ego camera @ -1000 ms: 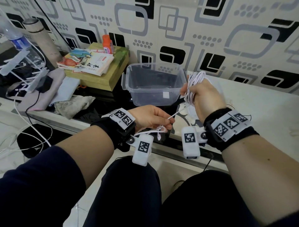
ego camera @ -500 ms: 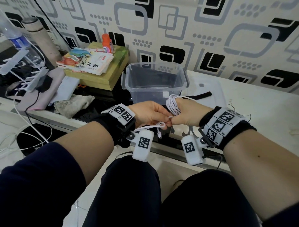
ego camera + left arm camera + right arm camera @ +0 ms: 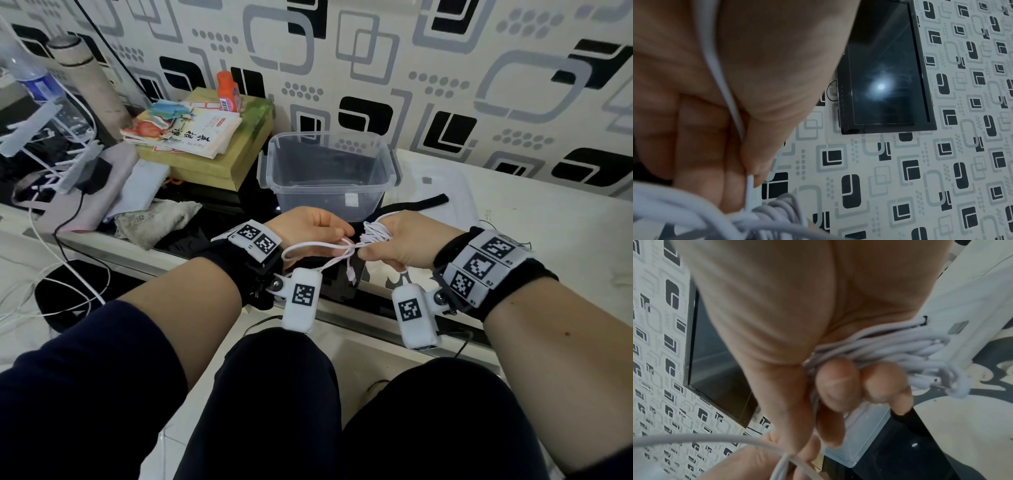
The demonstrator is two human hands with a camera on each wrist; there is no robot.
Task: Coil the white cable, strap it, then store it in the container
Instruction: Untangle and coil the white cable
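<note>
The white cable (image 3: 375, 233) is wound in several loops around the fingers of my right hand (image 3: 394, 241), which grips the bundle (image 3: 900, 348). My left hand (image 3: 318, 236) pinches the loose tail of the cable (image 3: 308, 247) between thumb and fingertips (image 3: 740, 162), right beside the right hand. The tail's plug (image 3: 351, 274) hangs below the hands. The clear plastic container (image 3: 329, 178) stands open just behind both hands. A black strap (image 3: 416, 202) lies on the white table to the container's right, partly hidden by my right hand.
A green box (image 3: 226, 161) with booklets and an orange bottle (image 3: 227, 90) stands left of the container. Cloths, chargers and loose white wires (image 3: 68, 171) clutter the far left. The container's lid (image 3: 445, 192) lies flat under the strap. A dark screen (image 3: 885, 73) hangs on the patterned wall.
My right hand has come down from beside the container's rim to meet the left hand. The loops around its fingers have come down with it. The left hand has barely moved.
</note>
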